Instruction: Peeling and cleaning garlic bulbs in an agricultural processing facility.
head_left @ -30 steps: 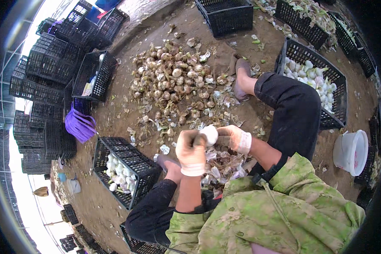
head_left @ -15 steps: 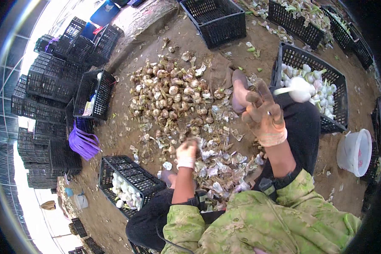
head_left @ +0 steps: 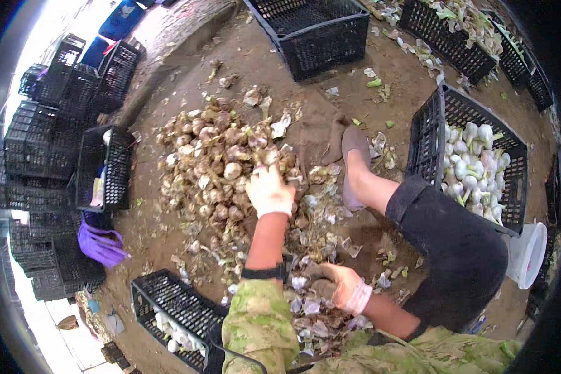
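Your left hand (head_left: 270, 192) has gone forward onto the dirty garlic pile (head_left: 221, 159), and your right hand (head_left: 345, 289) has come back from beside the right crate (head_left: 425, 144) to the loose peels (head_left: 313, 319). Left is the near one: it touches the near right part of the pile, and most of the bulbs lie ahead of it and to its left. They are round and lie every which way — no one long line runs through the heap. Your left fingers bend down onto the bulbs, but their tips are hidden, so you can't tell if they grip one. Your right hand is well apart from the pile, back and to the right, fingers curled in — you can't see if it holds anything. White bulbs (head_left: 474, 168) sit in the right crate.
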Action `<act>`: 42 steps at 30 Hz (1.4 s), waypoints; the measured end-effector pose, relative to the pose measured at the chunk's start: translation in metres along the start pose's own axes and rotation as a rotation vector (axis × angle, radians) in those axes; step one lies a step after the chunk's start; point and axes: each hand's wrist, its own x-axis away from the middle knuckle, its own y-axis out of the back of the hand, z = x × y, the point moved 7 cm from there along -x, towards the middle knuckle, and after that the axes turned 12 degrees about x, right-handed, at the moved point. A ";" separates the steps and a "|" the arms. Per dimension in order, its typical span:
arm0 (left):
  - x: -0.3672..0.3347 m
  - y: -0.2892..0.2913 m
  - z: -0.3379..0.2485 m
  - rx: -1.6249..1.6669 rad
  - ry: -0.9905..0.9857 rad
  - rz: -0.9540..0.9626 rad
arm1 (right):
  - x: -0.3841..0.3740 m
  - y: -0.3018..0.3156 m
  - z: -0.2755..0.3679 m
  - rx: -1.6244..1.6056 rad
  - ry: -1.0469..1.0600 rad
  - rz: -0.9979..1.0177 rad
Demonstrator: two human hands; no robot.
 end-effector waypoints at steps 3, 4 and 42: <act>-0.040 -0.041 -0.003 -0.149 -0.075 0.144 | -0.007 0.016 -0.007 0.207 -0.047 -0.101; -0.047 -0.050 0.001 -0.140 -0.074 0.215 | -0.008 0.019 -0.011 0.184 -0.097 -0.133; 0.345 0.176 0.002 0.364 0.106 -0.282 | 0.046 -0.092 -0.031 0.025 -0.155 0.094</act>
